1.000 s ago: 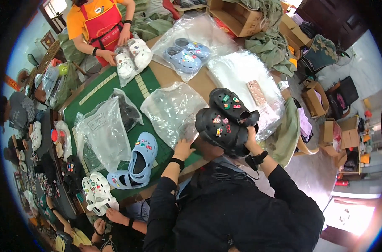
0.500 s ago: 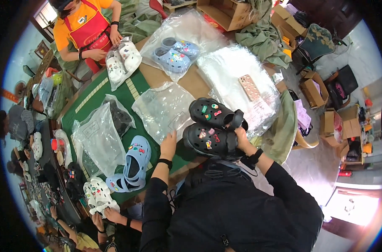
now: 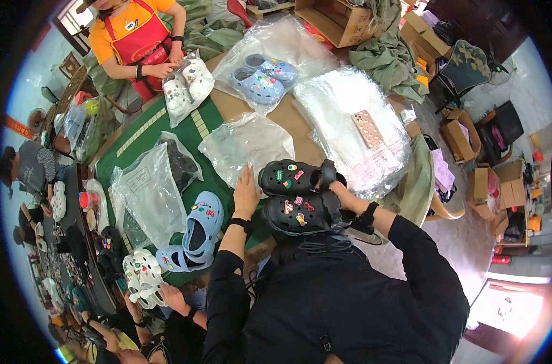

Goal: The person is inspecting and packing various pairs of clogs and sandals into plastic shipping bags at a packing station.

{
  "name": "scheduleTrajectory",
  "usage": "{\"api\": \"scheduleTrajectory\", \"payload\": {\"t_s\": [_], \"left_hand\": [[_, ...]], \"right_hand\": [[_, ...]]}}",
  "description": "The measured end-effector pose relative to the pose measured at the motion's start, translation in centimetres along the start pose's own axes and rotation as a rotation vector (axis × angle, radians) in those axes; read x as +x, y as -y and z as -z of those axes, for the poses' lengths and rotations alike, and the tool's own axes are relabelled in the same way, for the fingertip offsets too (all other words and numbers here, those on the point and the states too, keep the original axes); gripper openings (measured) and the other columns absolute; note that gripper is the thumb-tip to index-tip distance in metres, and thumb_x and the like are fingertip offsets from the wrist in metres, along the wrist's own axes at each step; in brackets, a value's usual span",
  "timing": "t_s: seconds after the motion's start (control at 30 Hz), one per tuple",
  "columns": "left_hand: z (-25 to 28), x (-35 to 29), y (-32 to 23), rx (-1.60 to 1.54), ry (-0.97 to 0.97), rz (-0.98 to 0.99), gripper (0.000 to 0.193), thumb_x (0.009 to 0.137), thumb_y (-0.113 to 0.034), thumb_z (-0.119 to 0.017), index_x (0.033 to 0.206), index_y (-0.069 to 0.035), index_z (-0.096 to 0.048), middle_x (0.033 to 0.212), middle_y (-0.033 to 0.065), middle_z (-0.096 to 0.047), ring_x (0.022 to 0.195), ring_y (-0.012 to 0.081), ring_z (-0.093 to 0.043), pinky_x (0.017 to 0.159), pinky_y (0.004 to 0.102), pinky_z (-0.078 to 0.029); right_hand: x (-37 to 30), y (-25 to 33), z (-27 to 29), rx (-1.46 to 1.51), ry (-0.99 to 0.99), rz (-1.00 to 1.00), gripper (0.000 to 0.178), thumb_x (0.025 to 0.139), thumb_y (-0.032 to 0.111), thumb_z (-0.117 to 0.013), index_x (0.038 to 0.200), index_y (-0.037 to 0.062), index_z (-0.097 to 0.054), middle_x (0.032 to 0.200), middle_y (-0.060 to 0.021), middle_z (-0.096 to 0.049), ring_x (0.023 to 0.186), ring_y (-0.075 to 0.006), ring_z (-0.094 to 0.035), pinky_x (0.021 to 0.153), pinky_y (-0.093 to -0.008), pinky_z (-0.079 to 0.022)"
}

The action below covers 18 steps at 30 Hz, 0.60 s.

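Note:
My right hand [image 3: 344, 199] is closed round the heel ends of a pair of black clogs [image 3: 297, 209] with colourful charms, their toes facing left. Fingers stretched out, my left hand [image 3: 247, 195] lies at the near edge of an empty clear plastic bag [image 3: 247, 142], just left of the clogs' toes. I cannot tell whether the left fingertips press on the bag. Left of that hand, a pair of light blue clogs [image 3: 204, 227] rests on the green table top [image 3: 139, 151], one upright and one tilted.
More clear bags [image 3: 148, 188] lie left, one holding something dark. Bagged blue clogs [image 3: 260, 85] and a bag stack [image 3: 342, 103] under a phone [image 3: 367, 128] lie farther back. A co-worker holds bagged white clogs [image 3: 188, 88]; another person's hands hold white clogs [image 3: 143, 276].
The black clogs have come slightly left and nearer to me in my right hand. My left hand has moved a little forward, its fingers straightening. The whole view has shifted slightly.

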<state>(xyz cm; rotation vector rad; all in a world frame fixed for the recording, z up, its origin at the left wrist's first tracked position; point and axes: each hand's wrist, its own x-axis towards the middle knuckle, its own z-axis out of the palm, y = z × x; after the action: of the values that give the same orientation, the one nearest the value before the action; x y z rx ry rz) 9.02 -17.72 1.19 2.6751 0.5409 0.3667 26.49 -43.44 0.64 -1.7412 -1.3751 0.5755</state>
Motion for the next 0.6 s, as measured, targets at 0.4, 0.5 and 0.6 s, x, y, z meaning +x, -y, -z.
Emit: {"api": "scheduleTrajectory", "payload": {"t_s": [0.4,0.5,0.6], "left_hand": [[2.0,-4.5,-1.0,-0.127,0.25,-0.283,0.078,0.063,0.012,-0.048,0.134,-0.014,-0.029,0.135,0.0113,-0.031,0.093,0.0343,-0.049,0.081,0.0389,-0.043],[2.3,-5.4,-2.5,-0.091,0.307,-0.227,0.071,0.066,0.011,-0.047,0.132,-0.013,-0.033,0.133,0.0159,-0.033,0.1,0.0374,-0.047,0.086,0.0398,-0.041],[0.4,-6.8,-2.2,-0.086,-0.17,-0.03,0.048,0.072,0.007,-0.048,0.12,-0.002,-0.042,0.118,0.019,-0.043,0.087,0.0347,-0.049,0.076,0.0408,-0.042]], "right_hand": [[-0.2,-2.8,-2.3,0.192,-0.055,-0.1,0.037,0.062,0.003,-0.067,0.097,0.0015,-0.057,0.091,-0.0167,-0.059,0.085,-0.0252,-0.056,0.076,-0.0304,-0.043],[-1.1,-6.9,-5.4,0.395,-0.243,-0.349,0.037,0.06,0.004,-0.067,0.096,0.0016,-0.056,0.096,-0.0179,-0.057,0.091,-0.0299,-0.056,0.077,-0.0331,-0.044],[0.8,0.0,-5.6,-0.23,-0.349,-0.387,0.033,0.061,0.006,-0.066,0.093,0.0038,-0.057,0.098,-0.0195,-0.055,0.094,-0.0362,-0.052,0.079,-0.0383,-0.044]]}}
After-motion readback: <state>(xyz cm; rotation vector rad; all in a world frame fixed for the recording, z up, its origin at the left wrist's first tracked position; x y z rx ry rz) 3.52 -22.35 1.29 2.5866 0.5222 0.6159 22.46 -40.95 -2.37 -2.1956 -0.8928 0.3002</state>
